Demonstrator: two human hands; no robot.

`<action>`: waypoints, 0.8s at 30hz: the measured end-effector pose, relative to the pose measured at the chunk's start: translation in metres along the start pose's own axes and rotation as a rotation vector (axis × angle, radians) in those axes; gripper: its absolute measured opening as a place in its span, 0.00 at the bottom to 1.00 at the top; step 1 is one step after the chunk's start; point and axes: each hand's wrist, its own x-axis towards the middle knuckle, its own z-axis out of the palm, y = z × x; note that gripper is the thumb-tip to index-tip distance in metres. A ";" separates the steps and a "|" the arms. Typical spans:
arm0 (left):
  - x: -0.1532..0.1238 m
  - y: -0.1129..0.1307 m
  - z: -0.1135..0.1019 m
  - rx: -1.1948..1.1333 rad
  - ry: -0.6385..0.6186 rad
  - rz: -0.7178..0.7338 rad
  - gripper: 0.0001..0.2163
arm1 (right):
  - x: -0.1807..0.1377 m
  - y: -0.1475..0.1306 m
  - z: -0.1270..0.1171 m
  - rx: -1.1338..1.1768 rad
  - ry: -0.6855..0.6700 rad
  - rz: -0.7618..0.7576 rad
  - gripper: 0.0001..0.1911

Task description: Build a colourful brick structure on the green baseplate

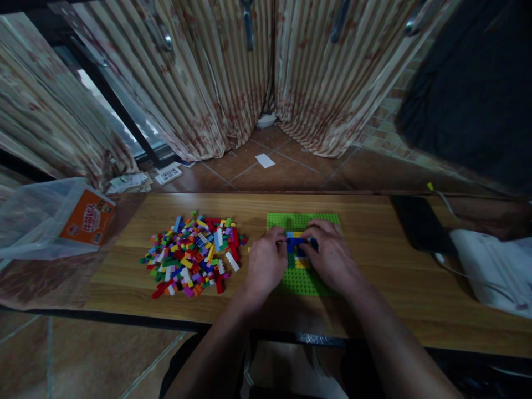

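On the wooden table lies a green studded baseplate [307,285] with a small build of blue, yellow and green toy bricks [302,262] on it. A dark blue brick [295,241] lies across the upper part of the build, between my two hands. My right hand [332,255] comes in from the right, thumb and forefinger closed at the blue brick's right end. At the build's left side my left hand [268,260] is closed, its fingertips curled close to the blue brick. Whatever the left fingertips may hold is hidden.
A loose heap of many-coloured bricks [195,255] spreads over the table's left part. Beyond it a clear plastic tub [41,221] with an orange label lies at the left edge. A black phone [421,221], a cable and a white pouch [490,271] are at the right.
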 end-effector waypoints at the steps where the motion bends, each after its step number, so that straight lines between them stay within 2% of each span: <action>1: 0.000 -0.001 0.000 -0.001 -0.003 0.002 0.12 | 0.000 0.000 0.000 -0.004 -0.008 -0.006 0.05; 6: 0.001 -0.004 0.002 -0.004 -0.007 0.006 0.12 | 0.000 0.000 0.001 -0.016 -0.037 -0.036 0.04; 13: 0.001 -0.001 0.001 0.020 0.011 -0.009 0.11 | 0.001 -0.001 0.005 -0.003 -0.009 -0.031 0.05; 24: 0.008 -0.002 0.008 -0.003 0.095 -0.067 0.11 | 0.001 -0.004 0.006 0.109 0.018 0.065 0.04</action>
